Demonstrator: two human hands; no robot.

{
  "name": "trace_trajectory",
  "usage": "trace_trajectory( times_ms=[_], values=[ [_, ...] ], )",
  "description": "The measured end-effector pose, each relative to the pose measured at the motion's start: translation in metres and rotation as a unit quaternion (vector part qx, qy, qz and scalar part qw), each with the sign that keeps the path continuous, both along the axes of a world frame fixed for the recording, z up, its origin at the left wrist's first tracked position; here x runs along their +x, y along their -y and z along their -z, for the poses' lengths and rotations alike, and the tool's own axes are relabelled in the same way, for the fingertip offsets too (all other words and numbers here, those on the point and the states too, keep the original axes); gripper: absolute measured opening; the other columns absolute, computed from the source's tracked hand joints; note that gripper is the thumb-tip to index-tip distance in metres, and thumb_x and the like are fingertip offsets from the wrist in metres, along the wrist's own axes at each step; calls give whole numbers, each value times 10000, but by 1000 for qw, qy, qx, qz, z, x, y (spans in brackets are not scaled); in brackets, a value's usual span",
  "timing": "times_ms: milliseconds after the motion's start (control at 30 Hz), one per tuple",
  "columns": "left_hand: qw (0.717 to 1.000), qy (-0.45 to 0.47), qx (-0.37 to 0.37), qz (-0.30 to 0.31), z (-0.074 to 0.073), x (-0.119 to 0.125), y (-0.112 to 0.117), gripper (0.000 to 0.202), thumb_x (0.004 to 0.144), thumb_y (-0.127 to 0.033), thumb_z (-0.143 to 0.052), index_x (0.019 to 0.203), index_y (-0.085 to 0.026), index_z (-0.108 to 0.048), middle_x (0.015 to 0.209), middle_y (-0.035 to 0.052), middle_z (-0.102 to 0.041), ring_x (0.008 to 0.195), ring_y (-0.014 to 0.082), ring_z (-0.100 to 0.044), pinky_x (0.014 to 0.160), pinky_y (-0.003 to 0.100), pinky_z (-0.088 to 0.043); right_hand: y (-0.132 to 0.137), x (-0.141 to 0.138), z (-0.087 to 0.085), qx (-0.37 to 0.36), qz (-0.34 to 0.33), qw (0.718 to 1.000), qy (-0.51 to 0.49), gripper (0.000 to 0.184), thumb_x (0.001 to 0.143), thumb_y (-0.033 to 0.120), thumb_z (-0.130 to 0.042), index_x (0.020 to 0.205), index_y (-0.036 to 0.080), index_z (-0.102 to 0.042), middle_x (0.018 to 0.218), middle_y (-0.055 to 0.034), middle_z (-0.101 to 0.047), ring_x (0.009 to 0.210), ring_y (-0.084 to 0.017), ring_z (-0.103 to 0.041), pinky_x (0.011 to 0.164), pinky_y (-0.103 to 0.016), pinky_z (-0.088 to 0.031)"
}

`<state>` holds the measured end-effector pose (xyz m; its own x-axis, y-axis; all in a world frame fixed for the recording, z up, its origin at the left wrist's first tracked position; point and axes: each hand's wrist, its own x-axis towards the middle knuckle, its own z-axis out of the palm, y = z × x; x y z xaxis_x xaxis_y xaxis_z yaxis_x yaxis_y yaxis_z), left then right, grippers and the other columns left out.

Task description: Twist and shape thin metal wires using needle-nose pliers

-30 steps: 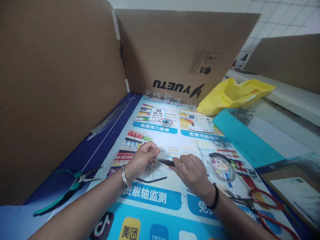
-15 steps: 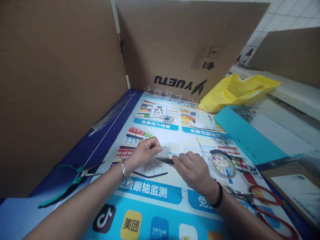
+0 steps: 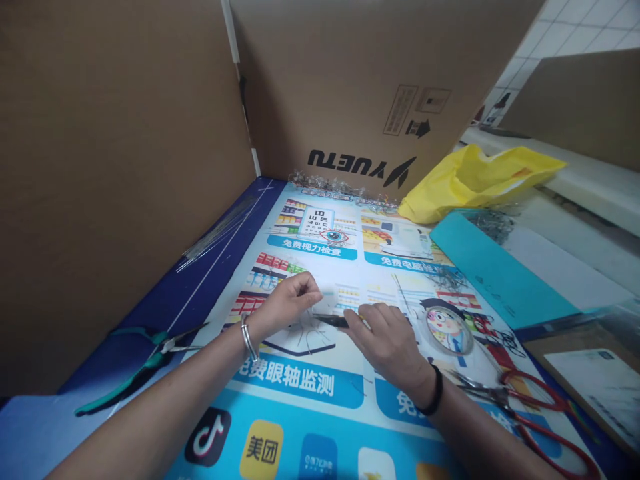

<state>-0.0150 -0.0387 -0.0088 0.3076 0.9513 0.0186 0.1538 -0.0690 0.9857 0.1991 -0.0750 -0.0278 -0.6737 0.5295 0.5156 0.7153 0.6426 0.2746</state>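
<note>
My left hand (image 3: pixel 297 297) is closed in a pinch over the printed sheet, and a very thin wire (image 3: pixel 313 309) shows faintly below its fingertips. Wrapped round a pair of pliers (image 3: pixel 331 321) is my right hand (image 3: pixel 383 333); the tool's dark, pointed jaws reach left to just under the left fingertips. Most of the pliers' handle is hidden in the palm, with a bit of yellow showing. Loose thin wire pieces (image 3: pixel 307 339) lie on the sheet beneath both hands.
Green-handled pliers (image 3: pixel 163 347) lie at left and red-handled scissors (image 3: pixel 535 393) at right. Tangled wire scraps (image 3: pixel 345 189) line the foot of the cardboard wall (image 3: pixel 325 87). A yellow bag (image 3: pixel 450 190), a turquoise folder (image 3: pixel 500 277) and a wire bundle (image 3: pixel 217 233) are also around.
Both hands stay nearly in place. The pliers' tip remains by the left fingertips, and the view has shifted very slightly.
</note>
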Motion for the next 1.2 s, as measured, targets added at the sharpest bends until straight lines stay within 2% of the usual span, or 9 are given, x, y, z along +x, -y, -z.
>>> trace_trajectory(
  times_ms=[300,633,1033,1200],
  values=[
    [1000,-3,-8,5,3,0,0,170,768,-267,-569,666,-164,-480,552,-63,-412,481,72,-351,490,201,-267,-1,0,0,3,-7,1000,-5,160,863,276,-560,967,161,-600,781,-53,-595,719,-184,-462,623,-337,-296],
    [998,-35,43,15,8,-1,-2,134,770,-229,-559,669,-160,-504,631,-35,-467,592,98,-416,570,213,-326,-1,-1,1,-7,-10,1000,1,171,876,301,-541,955,163,-603,743,-45,-573,700,-175,-455,607,-328,-299],
    [978,-125,152,62,0,-4,0,152,795,-213,-540,649,-172,-554,645,-8,-543,615,119,-471,592,223,-345,4,-3,2,-118,-14,993,-17,186,877,310,-528,956,160,-604,778,-51,-580,736,-180,-499,634,-305,-379],
    [971,-133,181,76,0,-5,1,141,805,-201,-528,672,-183,-568,665,-1,-561,630,127,-491,609,229,-348,5,-4,4,-145,-13,989,-39,188,877,312,-524,944,156,-605,777,-52,-597,738,-177,-539,626,-290,-410]
  ],
)
